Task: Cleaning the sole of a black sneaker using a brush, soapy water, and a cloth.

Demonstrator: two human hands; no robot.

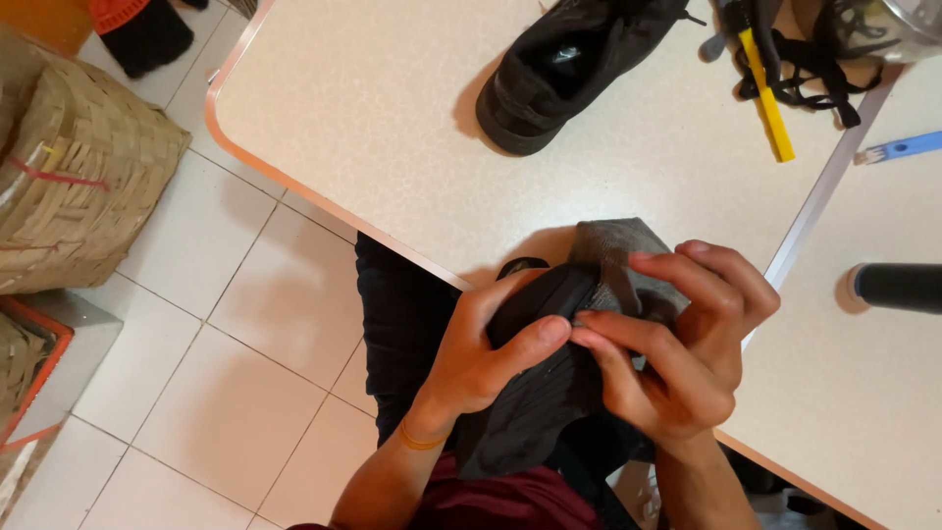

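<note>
While we looked down over the table's edge, our left hand curled tightly around a dark shoe, thumb pressed along its side. Our right hand pinched a grey cloth against the shoe, fingers nearly closed. A second black shoe lay well apart on the table.
</note>
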